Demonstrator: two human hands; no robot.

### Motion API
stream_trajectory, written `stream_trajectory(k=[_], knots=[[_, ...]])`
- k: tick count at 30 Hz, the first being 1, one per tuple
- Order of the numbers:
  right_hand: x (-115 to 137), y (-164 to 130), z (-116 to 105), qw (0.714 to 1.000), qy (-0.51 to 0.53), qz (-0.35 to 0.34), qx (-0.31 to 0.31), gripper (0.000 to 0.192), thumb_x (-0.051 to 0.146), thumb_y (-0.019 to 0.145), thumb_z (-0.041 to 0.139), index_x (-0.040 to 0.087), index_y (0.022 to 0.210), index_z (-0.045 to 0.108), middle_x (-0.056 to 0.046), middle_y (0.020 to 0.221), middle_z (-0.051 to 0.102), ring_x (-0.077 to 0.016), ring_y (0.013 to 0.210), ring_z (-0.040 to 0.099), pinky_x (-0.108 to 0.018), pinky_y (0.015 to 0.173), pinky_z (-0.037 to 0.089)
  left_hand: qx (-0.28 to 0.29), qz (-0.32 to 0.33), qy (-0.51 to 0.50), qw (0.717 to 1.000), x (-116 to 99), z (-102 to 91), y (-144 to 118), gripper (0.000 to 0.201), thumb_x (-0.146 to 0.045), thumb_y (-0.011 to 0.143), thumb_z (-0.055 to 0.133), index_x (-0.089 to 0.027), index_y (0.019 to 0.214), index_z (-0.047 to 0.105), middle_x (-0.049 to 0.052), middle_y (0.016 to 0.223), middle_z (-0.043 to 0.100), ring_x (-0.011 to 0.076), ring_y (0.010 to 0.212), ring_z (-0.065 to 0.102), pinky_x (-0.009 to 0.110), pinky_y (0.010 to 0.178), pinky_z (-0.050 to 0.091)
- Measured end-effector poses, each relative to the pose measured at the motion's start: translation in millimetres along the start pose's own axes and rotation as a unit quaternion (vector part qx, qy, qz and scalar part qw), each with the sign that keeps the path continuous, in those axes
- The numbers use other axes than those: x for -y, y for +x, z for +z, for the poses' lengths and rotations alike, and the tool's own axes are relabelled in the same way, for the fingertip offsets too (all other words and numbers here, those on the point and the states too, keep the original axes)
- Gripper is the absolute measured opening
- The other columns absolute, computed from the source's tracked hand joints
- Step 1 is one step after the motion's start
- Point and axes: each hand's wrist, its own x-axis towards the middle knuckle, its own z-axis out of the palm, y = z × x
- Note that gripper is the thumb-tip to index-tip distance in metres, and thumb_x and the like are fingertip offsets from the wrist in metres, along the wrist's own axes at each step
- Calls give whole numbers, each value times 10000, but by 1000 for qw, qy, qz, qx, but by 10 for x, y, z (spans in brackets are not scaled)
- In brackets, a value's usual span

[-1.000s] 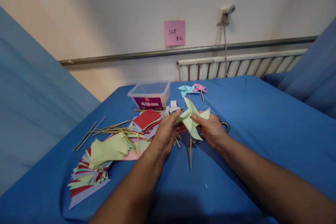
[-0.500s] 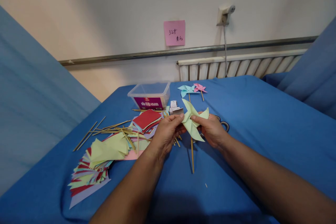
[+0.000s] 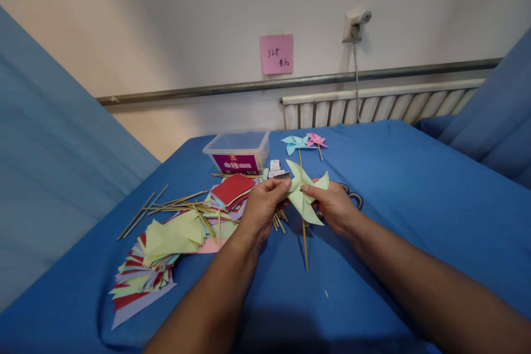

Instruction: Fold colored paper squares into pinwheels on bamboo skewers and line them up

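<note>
Both hands hold a green pinwheel (image 3: 305, 193) above the blue table (image 3: 415, 199): the left hand (image 3: 261, 210) pinches its left blade, the right hand (image 3: 334, 206) its centre. Its stick (image 3: 305, 246) hangs down between them, with paper squares (image 3: 166, 243) and sticks (image 3: 182, 202) lying to the left.

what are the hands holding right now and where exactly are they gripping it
Both hands hold a light green paper pinwheel on a wooden stick: the left hand pinches its left blade, and the right hand grips at the centre.
</note>
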Motion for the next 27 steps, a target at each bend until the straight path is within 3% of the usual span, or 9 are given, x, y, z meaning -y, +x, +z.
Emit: stream_trajectory(k=[6, 11, 13, 15, 18, 20, 27], knots=[[9, -23, 29, 1000, 23, 18, 8, 302, 339, 617, 816, 145, 795, 668, -7, 654, 652, -131, 524, 543, -273, 505, 415, -14, 1, -35, 999, -22, 26, -18, 307, -345, 585, 843, -148, 751, 678, 14, 715, 665, 101, 618, 581, 231, 633, 451], [6, 25, 19, 995, 94, 1, -17, 263, 289, 647, 803, 160, 852, 701, -54, 825, 728, -180, 667, 643, -309, 629, 506, -89, 58, -61, 993, -26, 6, 11, 291, -362, 655, 790, -158, 831, 679, 58, 911, 701, 137, 755, 629, 230, 646, 470], [22, 50, 9, 992, 121, -16, -37, 233, 265, 657, 795, 165, 850, 712, -57, 849, 738, -190, 709, 662, -313, 674, 526, -107, 58, -68, 990, -7, -1, 17, 276, -353, 666, 783, -159, 825, 668, 51, 886, 694, 129, 735, 624, 221, 632, 465], [39, 65, 0, 989, 139, -25, -47, 202, 245, 663, 790, 169, 835, 717, -53, 846, 743, -190, 715, 668, -308, 689, 535, -67, 22, -66, 995, 30, 5, 13, 268, -335, 665, 791, -150, 815, 670, 45, 816, 679, 119, 699, 613, 209, 615, 453], [49, 69, -8, 986, 160, -12, -37, 184, 233, 676, 782, 167, 835, 717, -50, 852, 749, -189, 723, 676, -300, 698, 542, 55, -41, -72, 995, 101, 41, -4, 283, -327, 671, 803, -139, 851, 692, 53, 824, 680, 116, 716, 615, 203, 632, 450], [39, 68, -11, 985, 171, 5, -25, 179, 228, 682, 777, 159, 836, 718, -47, 843, 752, -183, 714, 679, -291, 696, 545, 104, -55, -84, 990, 139, 68, -14, 291, -329, 673, 809, -139, 867, 702, 51, 836, 682, 111, 712, 614, 211, 656, 457], [-23, 62, 4, 986, 158, 27, 37, 219, 239, 713, 755, 158, 914, 721, -61, 827, 756, -214, 734, 693, -309, 688, 548, 87, -19, -101, 991, 177, 112, -34, 380, -293, 624, 849, -152, 951, 715, 65, 939, 706, 147, 778, 638, 262, 731, 493]])
